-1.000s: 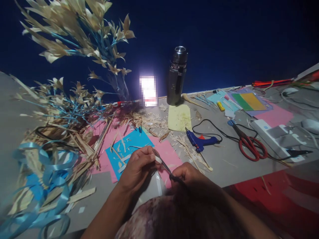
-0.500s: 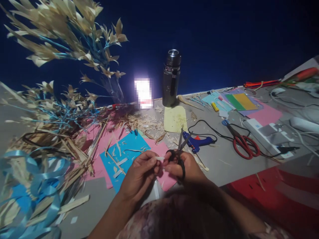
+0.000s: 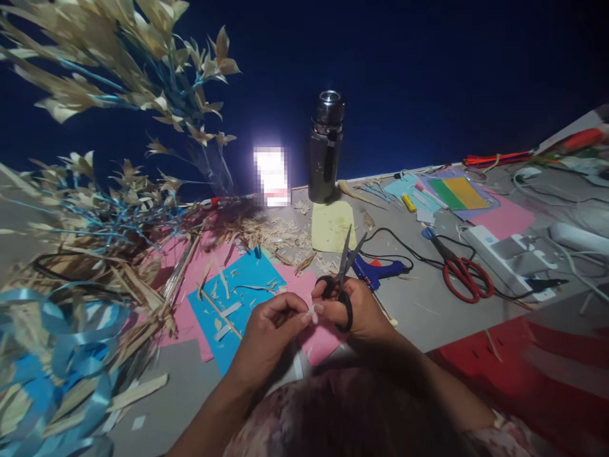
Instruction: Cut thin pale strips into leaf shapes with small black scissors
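Observation:
My left hand (image 3: pixel 269 333) pinches a small white strip (image 3: pixel 313 311) between thumb and fingertips. It looks curled or folded; whether it is paper or husk I cannot tell. Black-handled scissors (image 3: pixel 344 263) hang on the fingers of my right hand (image 3: pixel 359 312), blades parted and pointing away from me. The right thumb and a fingertip also touch the white strip, so both hands meet at it. Below them lies pink paper (image 3: pixel 323 343). Just beyond the scissors is a blue glue gun (image 3: pixel 383 270), partly hidden by the blades.
Blue paper (image 3: pixel 238 279) with scraps lies left, near light-blue ribbon (image 3: pixel 90 355) and dried-husk flowers (image 3: pixel 162 108). Behind stand a dark flask (image 3: pixel 324 158) and a bright blurred panel (image 3: pixel 272 174). Red-handled scissors (image 3: pixel 469 279) and a power strip (image 3: pixel 504 254) lie right.
The white strip, straighter before, is now bent between the fingertips. My right thumb has come up onto it, and the hands are closer together. The scissors have tilted up slightly.

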The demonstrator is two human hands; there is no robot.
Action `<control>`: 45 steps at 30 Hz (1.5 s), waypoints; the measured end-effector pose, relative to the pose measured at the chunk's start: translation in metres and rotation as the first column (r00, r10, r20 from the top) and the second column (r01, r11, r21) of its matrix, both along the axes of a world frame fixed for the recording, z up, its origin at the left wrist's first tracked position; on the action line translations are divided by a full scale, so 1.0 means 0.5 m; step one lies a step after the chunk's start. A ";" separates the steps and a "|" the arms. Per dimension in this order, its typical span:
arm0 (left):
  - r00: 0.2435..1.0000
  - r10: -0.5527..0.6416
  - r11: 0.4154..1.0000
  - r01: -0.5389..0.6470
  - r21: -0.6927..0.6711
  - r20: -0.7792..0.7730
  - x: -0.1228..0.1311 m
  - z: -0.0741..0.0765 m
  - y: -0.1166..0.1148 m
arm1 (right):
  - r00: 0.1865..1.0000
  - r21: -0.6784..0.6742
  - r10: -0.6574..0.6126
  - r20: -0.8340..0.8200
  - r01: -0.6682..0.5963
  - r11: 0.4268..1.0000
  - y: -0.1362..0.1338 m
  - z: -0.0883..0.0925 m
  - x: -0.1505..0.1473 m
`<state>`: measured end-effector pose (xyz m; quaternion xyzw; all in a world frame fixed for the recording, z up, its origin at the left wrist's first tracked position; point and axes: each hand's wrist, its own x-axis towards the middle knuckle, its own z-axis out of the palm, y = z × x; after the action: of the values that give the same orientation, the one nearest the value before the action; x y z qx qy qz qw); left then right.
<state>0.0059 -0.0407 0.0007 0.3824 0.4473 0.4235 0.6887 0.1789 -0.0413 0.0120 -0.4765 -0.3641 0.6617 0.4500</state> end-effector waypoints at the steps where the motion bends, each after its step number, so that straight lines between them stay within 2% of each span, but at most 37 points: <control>1: 1.000 0.016 1.000 -0.016 0.000 0.016 0.001 0.000 -0.001 | 1.000 0.002 -0.006 0.003 0.006 1.000 -0.001 -0.004 -0.001; 4: 0.989 0.107 0.994 -0.104 -0.039 0.099 0.005 -0.001 -0.005 | 0.995 0.012 0.097 0.037 -0.097 0.995 -0.011 -0.020 -0.010; 7: 0.972 0.185 0.982 -0.176 -0.075 0.142 0.011 -0.001 -0.006 | 0.967 -0.055 0.251 0.041 -0.248 0.967 -0.030 -0.036 -0.022; 9: 0.963 0.234 0.971 -0.225 -0.076 0.134 0.016 0.003 -0.006 | 0.954 -0.095 0.301 0.004 -0.299 0.950 -0.043 -0.042 -0.029; 11: 0.952 0.294 0.955 -0.290 -0.055 0.084 0.022 0.008 -0.006 | 0.946 -0.094 0.324 -0.016 -0.324 0.941 -0.050 -0.046 -0.034; 14: 0.926 0.377 0.926 -0.375 0.045 -0.023 0.031 0.016 -0.008 | 0.944 -0.078 0.328 -0.026 -0.329 0.941 -0.052 -0.055 -0.038; 17: 0.899 0.432 0.898 -0.421 0.126 -0.074 0.038 0.016 -0.011 | 0.944 -0.064 0.326 -0.042 -0.328 0.942 -0.051 -0.069 -0.040; 24: 0.921 0.382 0.924 -0.382 -0.017 0.071 0.044 0.003 -0.015 | 0.946 -0.042 0.318 -0.067 -0.321 0.946 -0.052 -0.082 -0.040; 29: 0.925 0.353 0.935 -0.352 -0.038 0.137 0.043 -0.003 -0.014 | 0.951 -0.053 0.306 -0.050 -0.308 0.950 -0.048 -0.078 -0.040; 38: 0.924 0.348 0.937 -0.346 -0.040 0.160 0.038 -0.010 -0.009 | 0.952 -0.079 0.304 -0.027 -0.305 0.949 -0.047 -0.079 -0.040; 45: 0.924 0.354 0.935 -0.350 -0.053 0.145 0.035 -0.016 -0.010 | 0.948 -0.038 0.316 -0.035 -0.317 0.948 -0.046 -0.076 -0.040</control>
<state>0.0231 -0.0455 -0.0071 0.2536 0.4602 0.5622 0.6386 0.1588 -0.0642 -0.0261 -0.4120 -0.4151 0.7396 0.3330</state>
